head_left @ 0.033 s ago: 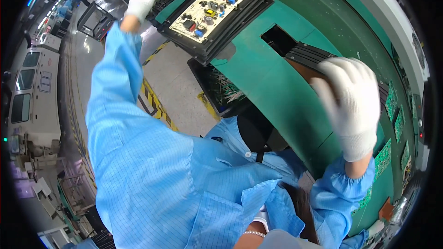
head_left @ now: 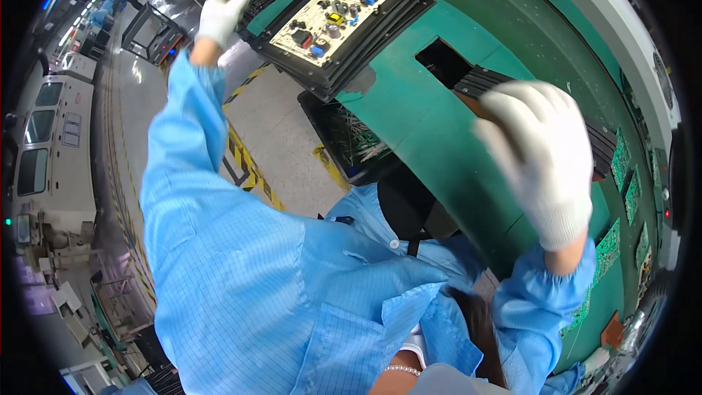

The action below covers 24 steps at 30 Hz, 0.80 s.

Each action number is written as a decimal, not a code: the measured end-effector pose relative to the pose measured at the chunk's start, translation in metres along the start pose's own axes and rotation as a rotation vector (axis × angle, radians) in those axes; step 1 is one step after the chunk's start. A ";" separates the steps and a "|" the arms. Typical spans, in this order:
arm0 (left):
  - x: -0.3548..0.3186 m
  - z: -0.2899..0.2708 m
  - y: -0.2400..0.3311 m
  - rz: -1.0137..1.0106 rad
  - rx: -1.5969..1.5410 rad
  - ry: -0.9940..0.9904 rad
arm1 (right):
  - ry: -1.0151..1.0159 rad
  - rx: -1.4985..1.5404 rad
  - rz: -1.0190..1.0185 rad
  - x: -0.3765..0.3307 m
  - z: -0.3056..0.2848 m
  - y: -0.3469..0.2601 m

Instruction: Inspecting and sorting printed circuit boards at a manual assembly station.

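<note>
Both my hands wear white knitted gloves and are raised. My left hand is at the upper left, beside the left end of a stack of black trays. Its fingers are bent and pressed together; whether anything is between them is hidden. On the topmost tray lies a cream circuit board with red, blue, yellow and grey components. Over the green bench on the right hovers my right hand, blurred, its thumb apart from the curved fingers and nothing visible in it. Black ribbed strips lie partly behind it.
The green bench has a rectangular opening near those strips. Beneath its left edge stands a black bin with thin clippings inside. Green circuit boards line the right side. Yellow-black floor tape runs at left, near a grey machine cabinet.
My right hand has shifted a little to the left and upward over the bench. My left hand has moved slightly left and down, away from the tray stack.
</note>
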<state>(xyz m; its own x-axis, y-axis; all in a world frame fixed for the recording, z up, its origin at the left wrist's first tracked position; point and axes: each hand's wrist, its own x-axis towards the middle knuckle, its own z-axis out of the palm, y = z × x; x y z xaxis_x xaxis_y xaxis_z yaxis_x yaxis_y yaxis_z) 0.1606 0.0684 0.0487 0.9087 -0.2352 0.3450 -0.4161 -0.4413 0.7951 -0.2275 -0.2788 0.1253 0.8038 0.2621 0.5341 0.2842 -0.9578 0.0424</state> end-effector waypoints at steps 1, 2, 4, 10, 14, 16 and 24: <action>-0.024 -0.007 -0.017 -0.075 -0.073 0.079 | -0.054 0.092 -0.035 0.015 0.009 -0.007; -0.048 -0.002 -0.029 -0.165 -0.175 0.146 | -0.103 0.092 -0.050 0.033 0.020 -0.010; -0.081 0.011 -0.044 -0.340 -0.315 0.152 | -0.137 0.148 -0.062 0.069 0.058 0.001; -0.130 0.051 -0.017 -0.588 -1.014 -0.026 | -0.126 0.411 0.085 0.146 0.205 0.013; -0.127 0.054 -0.015 -0.567 -1.071 -0.077 | -0.137 0.333 0.073 0.165 0.225 0.006; -0.125 0.061 -0.020 -0.611 -1.137 -0.041 | -0.137 0.325 0.019 0.165 0.220 0.003; -0.137 0.071 0.004 -0.641 -1.210 -0.042 | -0.095 0.427 -0.037 0.160 0.227 -0.002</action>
<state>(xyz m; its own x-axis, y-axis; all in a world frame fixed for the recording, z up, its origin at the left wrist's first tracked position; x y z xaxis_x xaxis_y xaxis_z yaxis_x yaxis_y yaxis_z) 0.0318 0.0370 -0.0306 0.9181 -0.3134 -0.2426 0.3822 0.5385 0.7510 0.0193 -0.2082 0.0193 0.8278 0.3241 0.4579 0.4882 -0.8182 -0.3036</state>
